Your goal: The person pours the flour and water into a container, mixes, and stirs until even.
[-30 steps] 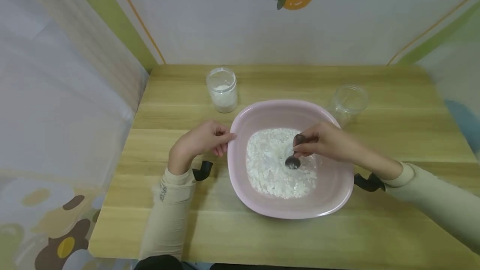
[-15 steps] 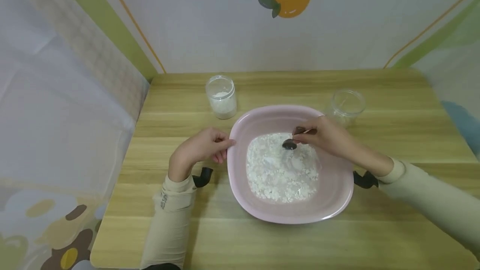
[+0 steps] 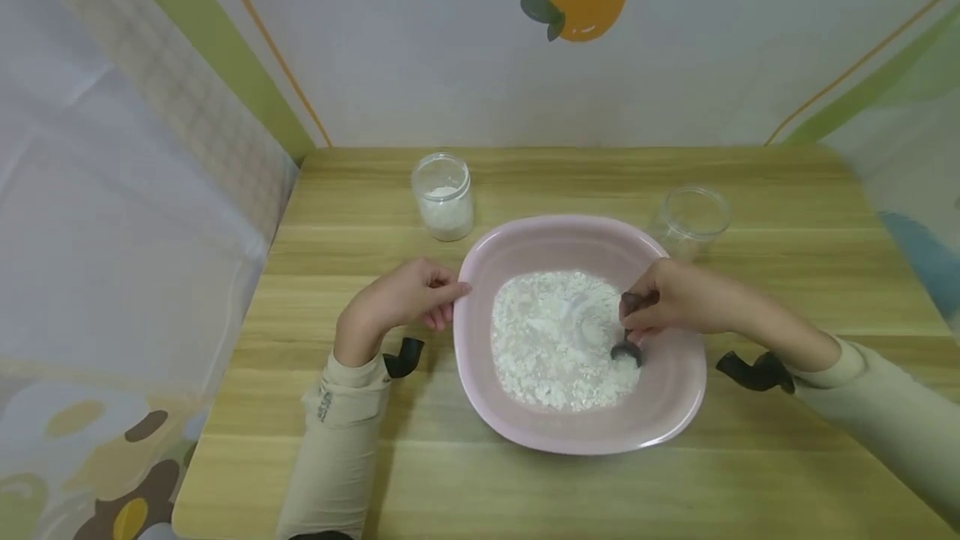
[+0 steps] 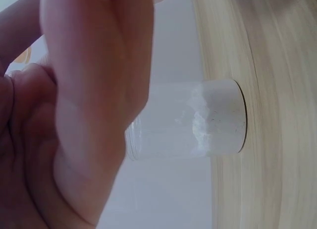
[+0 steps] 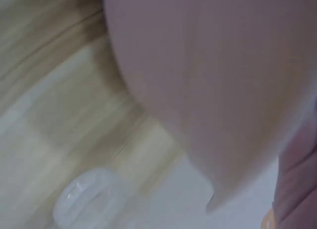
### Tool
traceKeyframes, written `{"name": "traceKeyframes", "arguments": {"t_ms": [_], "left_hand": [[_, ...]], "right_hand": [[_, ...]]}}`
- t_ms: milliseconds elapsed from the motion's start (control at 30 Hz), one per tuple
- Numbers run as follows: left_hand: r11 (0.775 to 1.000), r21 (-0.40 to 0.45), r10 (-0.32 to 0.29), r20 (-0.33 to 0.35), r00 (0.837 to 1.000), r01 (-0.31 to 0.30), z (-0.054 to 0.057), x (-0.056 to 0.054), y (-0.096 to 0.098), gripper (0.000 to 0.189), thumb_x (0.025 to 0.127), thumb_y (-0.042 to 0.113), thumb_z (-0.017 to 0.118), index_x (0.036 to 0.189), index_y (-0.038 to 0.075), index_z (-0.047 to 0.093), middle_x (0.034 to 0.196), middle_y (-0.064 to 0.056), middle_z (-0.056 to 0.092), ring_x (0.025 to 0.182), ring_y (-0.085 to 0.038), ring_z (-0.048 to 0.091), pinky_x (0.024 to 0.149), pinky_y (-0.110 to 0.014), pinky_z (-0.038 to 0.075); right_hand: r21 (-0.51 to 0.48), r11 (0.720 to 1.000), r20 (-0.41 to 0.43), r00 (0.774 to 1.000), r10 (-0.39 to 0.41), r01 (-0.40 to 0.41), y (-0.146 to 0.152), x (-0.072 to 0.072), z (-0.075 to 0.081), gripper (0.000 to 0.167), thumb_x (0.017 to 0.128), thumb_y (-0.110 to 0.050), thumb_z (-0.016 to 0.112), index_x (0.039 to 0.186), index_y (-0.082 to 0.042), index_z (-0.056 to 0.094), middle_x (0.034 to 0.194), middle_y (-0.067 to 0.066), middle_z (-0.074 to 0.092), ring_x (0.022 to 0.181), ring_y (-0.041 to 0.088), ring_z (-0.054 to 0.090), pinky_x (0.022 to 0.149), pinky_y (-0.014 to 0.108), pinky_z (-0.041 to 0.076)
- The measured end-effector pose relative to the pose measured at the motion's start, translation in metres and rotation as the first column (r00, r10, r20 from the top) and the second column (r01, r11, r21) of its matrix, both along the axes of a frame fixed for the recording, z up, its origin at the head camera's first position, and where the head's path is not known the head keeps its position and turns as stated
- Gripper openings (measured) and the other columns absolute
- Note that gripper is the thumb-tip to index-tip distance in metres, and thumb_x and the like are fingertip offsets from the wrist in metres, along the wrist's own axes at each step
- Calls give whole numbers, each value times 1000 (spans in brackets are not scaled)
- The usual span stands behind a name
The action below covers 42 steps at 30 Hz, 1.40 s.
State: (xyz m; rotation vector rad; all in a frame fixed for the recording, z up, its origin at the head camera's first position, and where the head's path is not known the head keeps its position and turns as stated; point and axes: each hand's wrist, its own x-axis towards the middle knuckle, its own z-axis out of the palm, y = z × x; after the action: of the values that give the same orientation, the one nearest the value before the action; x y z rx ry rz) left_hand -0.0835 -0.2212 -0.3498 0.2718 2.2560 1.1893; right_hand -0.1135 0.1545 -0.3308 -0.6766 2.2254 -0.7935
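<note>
A pink basin sits on the table, its bottom covered by a wet-looking, lumpy white powder mix. My left hand pinches its left rim, thumb on the edge and the other fingers curled outside. Reaching over the right side, my right hand grips a dark spoon by the handle, its bowl down at the right edge of the mix. In the right wrist view the basin's outer wall fills much of the picture and hides the spoon.
A clear jar partly filled with white powder stands behind the basin to the left. Another clear jar stands behind it to the right, close to my right forearm. The wooden table meets a printed cloth wall at the back.
My right hand has swept the spoon from the back middle of the mix to its right side, nearer me. The left hand keeps its place on the rim. The head view has tilted slightly.
</note>
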Motion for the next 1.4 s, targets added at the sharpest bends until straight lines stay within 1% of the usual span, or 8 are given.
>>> {"name": "traceKeyframes", "arguments": {"t_ms": [100, 233, 433, 700, 933, 1033, 1167, 1400], "left_hand": [[1000, -2, 1, -4, 1000, -1, 0, -1, -1, 30, 107, 22, 60, 87, 2, 71, 70, -3, 66, 65, -14, 65, 72, -45, 65], [1000, -14, 2, -1, 1000, -2, 0, -2, -1, 29, 107, 22, 60, 88, 3, 71, 70, -2, 67, 64, -12, 65, 73, -47, 66], [1000, -17, 4, 7, 1000, -4, 1, -1, 0, 30, 107, 22, 60, 89, 2, 72, 70, -3, 67, 65, -13, 65, 73, -47, 66], [1000, -15, 2, -1, 1000, -2, 2, -4, 2, 30, 107, 23, 60, 87, 3, 71, 70, -4, 67, 65, -17, 67, 74, -49, 65], [1000, -20, 1, 11, 1000, -1, 2, -2, 0, 31, 107, 23, 60, 87, 3, 71, 69, -3, 68, 67, -21, 68, 74, -49, 66], [1000, -20, 3, 14, 1000, -3, 2, -1, -1, 30, 107, 23, 60, 88, 2, 72, 70, -3, 67, 66, -17, 67, 74, -50, 66], [1000, -21, 4, 13, 1000, -4, 3, -1, -1, 30, 106, 23, 60, 87, 3, 72, 69, -3, 67, 65, -18, 67, 75, -51, 65], [1000, -22, -7, 0, 1000, 7, 3, -3, 0, 31, 107, 24, 60, 86, 3, 71, 69, -3, 67, 65, -17, 67, 74, -50, 65]], "right_hand": [[-64, 998, 100, 995, 31, -25, -7, 2, -4, 8, 95, -13, 75, 92, -6, 80, 84, 3, 80, 81, 18, 78, 71, 24, 65], [-160, 985, 97, 992, 79, -63, -21, 1, -13, 10, 97, -13, 74, 94, -6, 81, 88, 5, 81, 82, 17, 79, 74, 27, 66], [-224, 975, -98, 995, -22, 0, -32, -10, -21, 8, 96, -12, 75, 98, -8, 81, 91, 5, 81, 81, 13, 77, 73, 25, 65], [-130, 991, -378, 921, -88, 41, -12, -28, -13, 6, 93, -14, 79, 96, -11, 83, 87, 2, 81, 69, 9, 73, 57, 18, 57], [15, 999, -210, 977, -29, 33, 6, -28, 2, 5, 92, -16, 80, 90, -12, 83, 80, 2, 79, 60, 8, 66, 53, 19, 55], [25, 1000, -74, 997, -8, 9, 4, -21, 3, 7, 93, -16, 78, 92, -11, 82, 81, 0, 79, 68, 7, 70, 61, 19, 60], [-58, 998, 49, 999, 22, -20, -7, -14, -3, 10, 95, -15, 76, 96, -7, 82, 87, 3, 81, 79, 11, 76, 71, 22, 65], [-180, 983, -97, 994, -41, 23, -20, -16, -13, 8, 96, -12, 75, 97, -7, 82, 90, 5, 81, 80, 12, 77, 72, 25, 66]]}}
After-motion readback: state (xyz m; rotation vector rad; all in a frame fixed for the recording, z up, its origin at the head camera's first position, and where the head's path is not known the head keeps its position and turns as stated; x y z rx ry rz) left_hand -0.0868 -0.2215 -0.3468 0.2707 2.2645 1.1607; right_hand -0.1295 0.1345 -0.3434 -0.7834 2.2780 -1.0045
